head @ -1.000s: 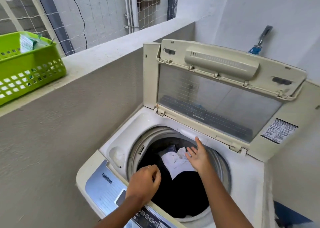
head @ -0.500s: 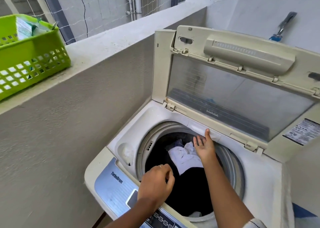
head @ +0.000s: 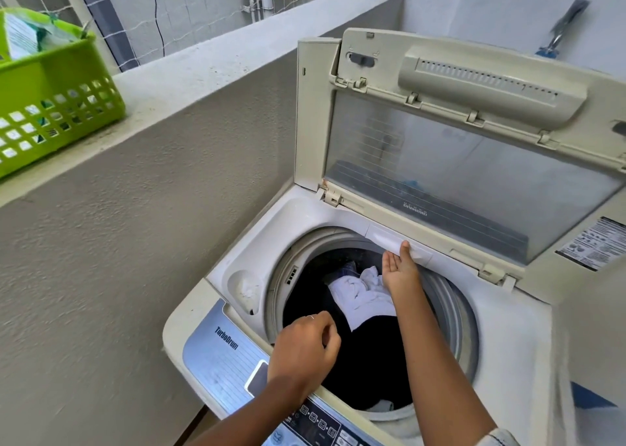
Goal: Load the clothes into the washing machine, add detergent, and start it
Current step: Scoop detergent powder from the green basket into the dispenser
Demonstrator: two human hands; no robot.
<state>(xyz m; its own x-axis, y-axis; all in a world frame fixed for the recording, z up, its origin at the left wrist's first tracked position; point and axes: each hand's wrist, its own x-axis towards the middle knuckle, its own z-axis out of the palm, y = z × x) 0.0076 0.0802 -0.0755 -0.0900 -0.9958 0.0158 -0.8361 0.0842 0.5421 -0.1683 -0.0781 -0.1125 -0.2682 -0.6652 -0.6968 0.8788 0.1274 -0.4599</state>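
Clothes (head: 359,296) sitting loaded in the washer (head: 508,327) w/ lid up, right hand (head: 399,269) fingers apart touching the detergent drawer (head: 396,238), left hand (head: 305,347) loosely curled, holding nothing; detergent & start pending.

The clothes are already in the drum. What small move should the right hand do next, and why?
Probably pull open the detergent drawer. The right hand already touches its front edge with straight fingers, the lid stands open, and dark and white clothes lie in the drum. The left hand hovers loosely curled, holding nothing.
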